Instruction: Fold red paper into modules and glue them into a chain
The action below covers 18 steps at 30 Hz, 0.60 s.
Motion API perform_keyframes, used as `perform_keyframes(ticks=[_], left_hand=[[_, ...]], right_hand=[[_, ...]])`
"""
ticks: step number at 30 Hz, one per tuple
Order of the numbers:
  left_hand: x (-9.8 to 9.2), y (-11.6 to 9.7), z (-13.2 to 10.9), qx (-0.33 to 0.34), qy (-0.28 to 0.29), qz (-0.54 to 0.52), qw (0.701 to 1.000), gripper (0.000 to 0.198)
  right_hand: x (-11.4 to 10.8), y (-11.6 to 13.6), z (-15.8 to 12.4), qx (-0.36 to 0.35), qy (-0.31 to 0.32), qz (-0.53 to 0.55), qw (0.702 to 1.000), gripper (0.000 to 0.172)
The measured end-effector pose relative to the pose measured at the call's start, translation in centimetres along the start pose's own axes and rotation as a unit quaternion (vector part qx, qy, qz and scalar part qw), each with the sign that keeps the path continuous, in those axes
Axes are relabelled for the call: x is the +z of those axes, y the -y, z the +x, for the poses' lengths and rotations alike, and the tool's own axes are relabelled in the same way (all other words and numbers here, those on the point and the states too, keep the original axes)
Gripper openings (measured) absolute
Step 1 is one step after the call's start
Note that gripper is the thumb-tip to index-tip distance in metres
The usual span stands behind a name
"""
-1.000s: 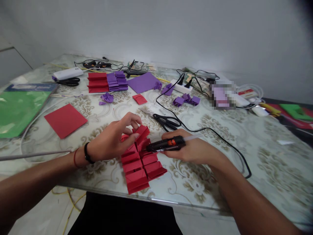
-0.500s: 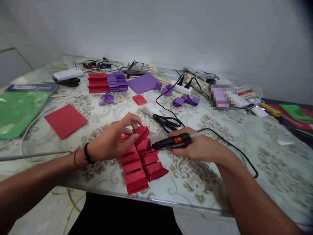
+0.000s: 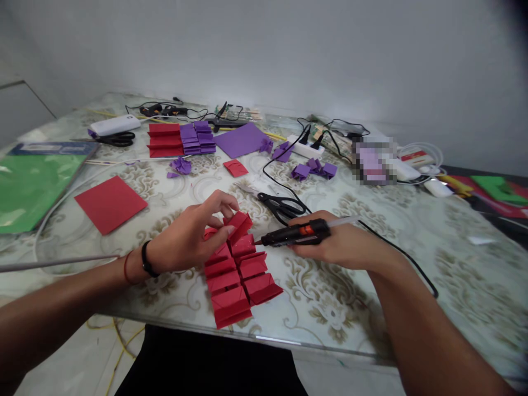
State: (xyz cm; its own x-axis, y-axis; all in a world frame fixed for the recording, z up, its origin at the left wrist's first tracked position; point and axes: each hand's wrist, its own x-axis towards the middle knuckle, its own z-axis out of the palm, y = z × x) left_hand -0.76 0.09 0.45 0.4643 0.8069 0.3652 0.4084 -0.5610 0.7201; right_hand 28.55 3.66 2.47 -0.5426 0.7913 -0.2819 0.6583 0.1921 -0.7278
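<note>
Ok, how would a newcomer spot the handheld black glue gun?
On the flower-patterned table lies a folded red paper piece. Beside it, the right hand holds the black glue gun. Unlike the black-handled scissors behind, it has orange trim and a translucent stick.

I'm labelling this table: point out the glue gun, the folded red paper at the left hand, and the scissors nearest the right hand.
Glue gun (image 3: 295, 235): head view, on its black body.
Folded red paper (image 3: 253, 267): head view, on a right-side panel.
Scissors (image 3: 265, 197): head view, on black handles.

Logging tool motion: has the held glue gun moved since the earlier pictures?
Yes: the glue gun moved rightward and slightly up the picture, against the nearby scissors.
</note>
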Motion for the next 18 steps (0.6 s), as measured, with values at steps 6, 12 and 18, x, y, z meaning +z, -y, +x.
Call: perform_keyframes(ticks=[6, 12, 18], left_hand=[[0.02, 0.06, -0.04, 0.000, 0.004, 0.002, 1.000, 0.027], [-0.06, -0.08, 0.02, -0.009, 0.006, 0.006, 1.000, 0.027], [-0.05, -0.01, 0.01, 0.000, 0.005, 0.007, 1.000, 0.027]], right_hand=[[0.01, -0.03, -0.01, 0.002, -0.015, -0.011, 1.000, 0.018], [0.05, 0.21, 0.06, -0.002, -0.034, -0.018, 0.999, 0.013], [0.08, -0.09, 0.20, -0.012, -0.027, -0.015, 0.999, 0.016]])
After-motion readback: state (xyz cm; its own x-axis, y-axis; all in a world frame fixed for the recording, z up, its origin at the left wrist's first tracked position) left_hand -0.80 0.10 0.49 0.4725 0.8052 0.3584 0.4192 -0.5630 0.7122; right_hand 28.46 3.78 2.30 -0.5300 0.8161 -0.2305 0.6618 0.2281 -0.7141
